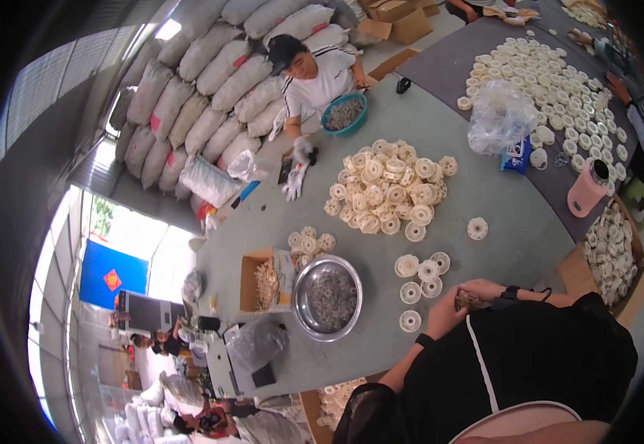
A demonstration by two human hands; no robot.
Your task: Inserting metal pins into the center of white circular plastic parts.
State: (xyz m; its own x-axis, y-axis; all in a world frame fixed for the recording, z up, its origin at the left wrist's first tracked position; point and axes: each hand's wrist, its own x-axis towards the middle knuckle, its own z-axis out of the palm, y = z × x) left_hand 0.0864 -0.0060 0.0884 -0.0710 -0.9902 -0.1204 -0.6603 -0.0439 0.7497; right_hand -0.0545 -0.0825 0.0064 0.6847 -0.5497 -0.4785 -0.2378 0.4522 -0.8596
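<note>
Close to my body at the table's near edge, my left hand (446, 315) and my right hand (482, 288) are closed together. Between them shows a small brownish clump (469, 300), partly covered by the fingers; its kind cannot be told. Several round cream plastic wheel-like parts (430, 269) lie just left of and beyond my hands, one of them (410, 320) nearest my left hand. A single similar part (477, 228) sits farther off. Beyond these rises a large pile of the same parts (388, 189).
Left of me stand a steel bowl (297, 314) of small grey pieces and a cardboard box (283, 277) of small beige pieces. Across the table a co-worker (325, 80) has a teal basin (364, 118). A pink bottle (585, 194) and clear plastic bag (499, 118) are at right.
</note>
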